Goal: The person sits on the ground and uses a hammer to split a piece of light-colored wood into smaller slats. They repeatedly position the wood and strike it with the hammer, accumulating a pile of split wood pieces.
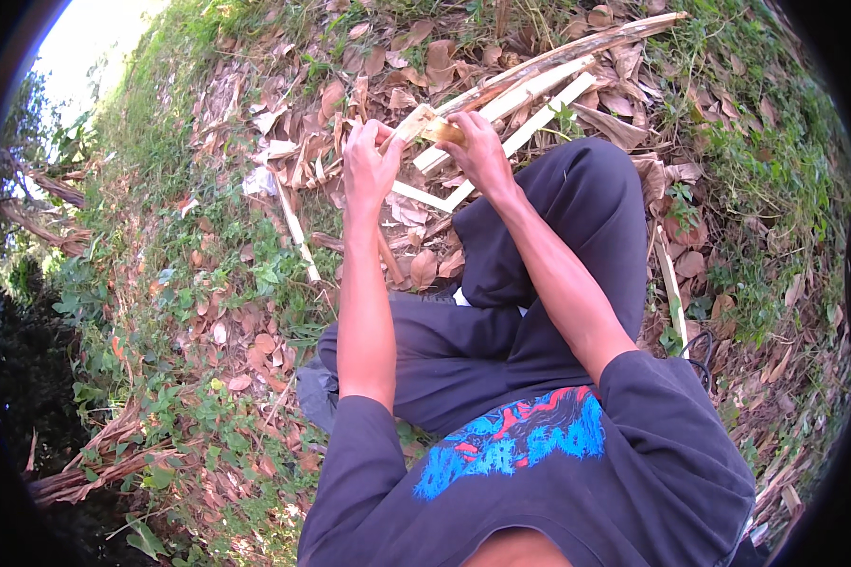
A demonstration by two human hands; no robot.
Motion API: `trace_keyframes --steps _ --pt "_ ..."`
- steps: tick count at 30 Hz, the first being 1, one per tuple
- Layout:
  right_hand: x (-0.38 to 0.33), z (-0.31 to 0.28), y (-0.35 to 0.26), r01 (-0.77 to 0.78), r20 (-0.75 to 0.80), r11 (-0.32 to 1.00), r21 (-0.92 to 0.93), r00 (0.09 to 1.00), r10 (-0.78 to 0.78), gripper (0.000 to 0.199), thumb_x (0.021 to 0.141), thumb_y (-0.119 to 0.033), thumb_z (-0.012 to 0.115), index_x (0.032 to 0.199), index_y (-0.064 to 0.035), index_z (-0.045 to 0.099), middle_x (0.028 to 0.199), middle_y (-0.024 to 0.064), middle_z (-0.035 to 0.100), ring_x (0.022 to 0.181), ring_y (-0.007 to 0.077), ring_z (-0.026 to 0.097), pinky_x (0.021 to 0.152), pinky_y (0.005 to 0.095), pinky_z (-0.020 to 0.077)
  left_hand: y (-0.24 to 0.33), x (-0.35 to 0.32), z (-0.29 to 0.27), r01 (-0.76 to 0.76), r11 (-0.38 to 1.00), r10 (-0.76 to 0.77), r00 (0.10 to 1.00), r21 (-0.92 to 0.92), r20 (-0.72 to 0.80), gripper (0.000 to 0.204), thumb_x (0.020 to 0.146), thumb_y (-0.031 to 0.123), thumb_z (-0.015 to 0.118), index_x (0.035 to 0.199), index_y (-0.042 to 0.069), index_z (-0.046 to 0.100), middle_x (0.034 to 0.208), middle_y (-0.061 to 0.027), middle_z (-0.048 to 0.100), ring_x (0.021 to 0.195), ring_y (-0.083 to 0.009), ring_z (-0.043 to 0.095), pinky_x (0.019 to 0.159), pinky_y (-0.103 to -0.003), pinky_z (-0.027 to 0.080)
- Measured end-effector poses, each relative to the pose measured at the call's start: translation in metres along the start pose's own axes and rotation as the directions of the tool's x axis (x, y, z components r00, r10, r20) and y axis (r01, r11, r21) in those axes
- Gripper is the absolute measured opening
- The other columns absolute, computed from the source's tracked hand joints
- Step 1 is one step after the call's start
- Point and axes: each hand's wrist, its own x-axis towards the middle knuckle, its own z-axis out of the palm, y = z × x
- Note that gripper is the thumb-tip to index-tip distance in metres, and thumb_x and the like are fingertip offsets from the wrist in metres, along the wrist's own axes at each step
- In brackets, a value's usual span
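Note:
In front of my crossed legs, both hands are raised and close together. Between finger and thumb, my left hand [371,163] pinches a pale, flat strip [410,125], which looks like wood or split plant stem. My right hand [482,156] is closed on a short, shiny tan piece [443,131] that meets the strip's end; its exact kind I cannot make out. Whether the two pieces are joined is unclear. Just below my hands, a thin pale strip with a sharp bend [449,201] lies over the leaves.
Beyond my right hand lie a long brown-edged stalk [577,46] and a thick pale stick [537,90]. Another pale stick [296,230] rests to the left, and one [672,293] sits right of my knee. Dry leaves [440,64] and grass [766,180] cover the ground.

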Motion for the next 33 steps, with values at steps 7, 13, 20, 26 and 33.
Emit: trace_keyframes --steps 7,13,20,26,33 --pt "0.001 0.004 0.004 -0.05 0.206 0.991 0.121 0.978 0.025 0.043 0.088 -0.02 0.075 0.122 -0.0002 0.058 0.103 0.0168 0.067 0.09 0.0309 0.065 0.081 0.0388 0.0519 -0.012 -0.013 0.003 0.246 0.949 -0.2 0.953 -0.199 0.227 0.024 0.096 0.022 0.058 0.105 0.0 0.062 0.093 -0.0231 0.069 0.092 -0.0394 0.068 0.079 -0.047 0.05" --pt "0.002 0.005 0.003 -0.064 0.25 0.98 0.187 0.968 0.015 0.036 0.09 -0.025 0.071 0.113 0.0 0.059 0.095 0.0197 0.067 0.088 0.0361 0.065 0.078 0.0436 0.0503 -0.011 -0.018 0.004 0.1 0.989 -0.08 0.982 -0.113 0.173 0.039 0.102 0.036 0.054 0.115 0.001 0.065 0.092 -0.0177 0.069 0.086 -0.0283 0.066 0.08 -0.04 0.05" --pt "0.001 0.009 0.003 -0.002 0.188 0.99 0.142 0.982 -0.025 0.033 0.092 -0.028 0.068 0.104 0.0008 0.054 0.094 0.0186 0.063 0.09 0.0394 0.061 0.078 0.0464 0.0482 -0.008 -0.022 0.002 0.102 0.993 -0.096 0.991 -0.063 0.091 0.032 0.103 0.033 0.052 0.113 0.005 0.064 0.095 -0.0246 0.067 0.094 -0.0462 0.063 0.077 -0.048 0.049" --pt "-0.002 0.012 0.002 0.037 0.16 0.99 0.139 0.985 -0.059 0.033 0.093 -0.028 0.067 0.104 -0.0003 0.052 0.094 0.0182 0.06 0.091 0.0378 0.06 0.079 0.0466 0.0472 -0.011 -0.017 0.003 0.062 0.997 -0.058 0.992 -0.037 0.109 0.037 0.103 0.037 0.052 0.113 0.004 0.063 0.092 -0.0213 0.067 0.088 -0.0401 0.065 0.078 -0.044 0.049" --pt "0.0 0.029 -0.024 0.037 0.089 0.973 0.227 0.994 -0.059 0.027 0.092 -0.016 0.068 0.101 0.0015 0.05 0.089 0.0206 0.058 0.085 0.0406 0.059 0.073 0.0467 0.0453 -0.007 -0.009 -0.026 0.041 0.996 -0.047 0.995 0.077 0.083 0.032 0.1 0.036 0.055 0.108 0.006 0.065 0.095 -0.0207 0.068 0.09 -0.0441 0.064 0.075 -0.048 0.05"
